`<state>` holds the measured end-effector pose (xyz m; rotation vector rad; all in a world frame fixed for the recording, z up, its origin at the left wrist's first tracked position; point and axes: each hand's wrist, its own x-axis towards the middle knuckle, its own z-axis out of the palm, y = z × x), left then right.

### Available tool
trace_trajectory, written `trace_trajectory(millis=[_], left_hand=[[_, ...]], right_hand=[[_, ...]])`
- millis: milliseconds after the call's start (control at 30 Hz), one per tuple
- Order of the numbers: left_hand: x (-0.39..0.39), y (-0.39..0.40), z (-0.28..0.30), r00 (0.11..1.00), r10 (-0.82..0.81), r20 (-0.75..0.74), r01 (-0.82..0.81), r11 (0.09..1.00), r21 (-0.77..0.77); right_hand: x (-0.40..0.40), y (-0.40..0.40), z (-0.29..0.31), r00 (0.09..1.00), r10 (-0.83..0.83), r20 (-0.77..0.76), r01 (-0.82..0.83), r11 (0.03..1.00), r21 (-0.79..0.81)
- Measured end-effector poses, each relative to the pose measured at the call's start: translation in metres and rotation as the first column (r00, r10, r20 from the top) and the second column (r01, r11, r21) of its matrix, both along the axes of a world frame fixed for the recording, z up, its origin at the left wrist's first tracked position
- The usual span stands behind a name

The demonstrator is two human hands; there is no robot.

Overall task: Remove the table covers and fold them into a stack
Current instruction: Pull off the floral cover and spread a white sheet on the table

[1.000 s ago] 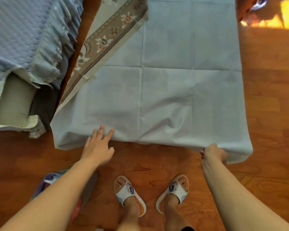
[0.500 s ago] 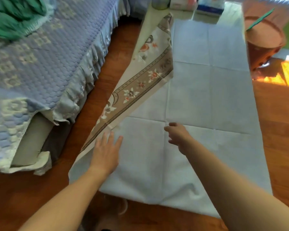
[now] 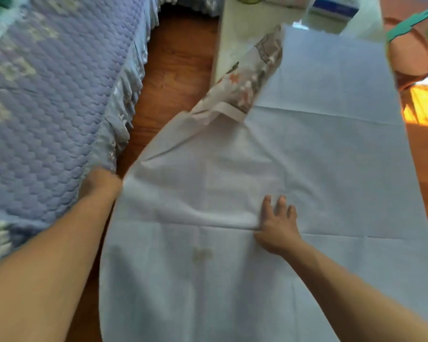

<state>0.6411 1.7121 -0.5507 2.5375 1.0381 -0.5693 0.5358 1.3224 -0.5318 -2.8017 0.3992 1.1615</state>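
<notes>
Right hand (image 3: 276,225) lies flat, fingers spread, pinning the pale table cover (image 3: 331,156) on the table. Left hand (image 3: 101,185) meets its left edge; I cannot tell its grip. Folding is underway, probably; next, carry that edge across.

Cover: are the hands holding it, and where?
The left hand grips the cover at its lifted left edge. The right hand only presses flat on its middle crease.
</notes>
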Motion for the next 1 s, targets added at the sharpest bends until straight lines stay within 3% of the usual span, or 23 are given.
trace_trajectory(millis=[67,100,167,233,300,333,433,500,567,633,733,800,833,900,967,1000], left_hand=[[-0.003,0.003,-0.01,0.985,0.145,-0.094,-0.151,0.987,-0.054],[-0.006,-0.012,-0.009,0.996,0.087,-0.035,-0.087,0.996,-0.005],[-0.013,-0.06,0.001,0.943,-0.226,0.244,0.219,0.974,0.055],[-0.011,-0.113,0.013,0.733,-0.535,0.42,0.582,0.813,0.019],[0.009,-0.15,0.01,0.571,-0.707,0.417,0.779,0.627,-0.003],[0.027,-0.164,0.008,0.547,-0.745,0.382,0.808,0.59,-0.007],[0.085,-0.186,0.002,0.546,-0.801,0.246,0.824,0.567,0.019],[0.125,-0.183,0.0,0.605,-0.776,0.18,0.792,0.61,-0.033],[0.164,-0.18,0.001,0.689,-0.693,0.212,0.725,0.665,-0.18],[0.193,-0.183,0.003,0.779,-0.533,0.332,0.627,0.648,-0.432],[0.23,-0.199,0.01,0.885,-0.054,0.463,0.417,0.538,-0.733],[0.259,-0.206,0.014,0.812,0.297,0.502,0.296,0.531,-0.794],[0.28,-0.204,0.019,0.763,0.466,0.448,0.211,0.476,-0.854],[0.325,-0.189,0.039,0.672,0.69,0.269,0.134,0.243,-0.961],[0.371,-0.157,0.056,0.522,0.849,0.082,0.181,-0.016,-0.983],[0.39,-0.139,0.057,0.427,0.904,0.026,0.195,-0.064,-0.979]], right_hand=[[0.004,-0.006,0.002,0.999,0.018,-0.031,-0.018,1.0,0.001],[0.005,-0.008,0.003,0.999,0.018,-0.039,-0.017,1.0,0.009],[0.007,-0.012,0.008,1.0,0.016,-0.022,-0.015,0.999,0.029],[0.018,-0.018,0.016,0.998,-0.036,0.056,0.032,0.998,0.06],[0.041,-0.027,0.02,0.977,-0.081,0.195,0.065,0.994,0.086],[0.06,-0.033,0.018,0.958,-0.059,0.279,0.038,0.996,0.08],[0.142,-0.04,0.013,0.915,-0.053,0.4,0.002,0.992,0.127],[0.199,-0.04,0.001,0.906,-0.017,0.422,-0.035,0.993,0.114],[0.237,-0.042,-0.02,0.88,0.026,0.474,-0.064,0.996,0.063],[0.244,-0.043,-0.039,0.843,-0.008,0.537,-0.015,0.999,0.037],[0.24,-0.043,-0.056,0.816,-0.002,0.579,0.003,1.0,-0.001],[0.239,-0.041,-0.054,0.803,0.007,0.596,0.005,1.0,-0.018],[0.241,-0.042,-0.053,0.797,0.005,0.604,0.013,1.0,-0.025],[0.242,-0.043,-0.053,0.795,0.002,0.607,0.026,0.999,-0.038],[0.241,-0.042,-0.055,0.799,0.005,0.602,0.028,0.999,-0.045],[0.242,-0.043,-0.057,0.794,0.01,0.607,0.025,0.999,-0.048]])
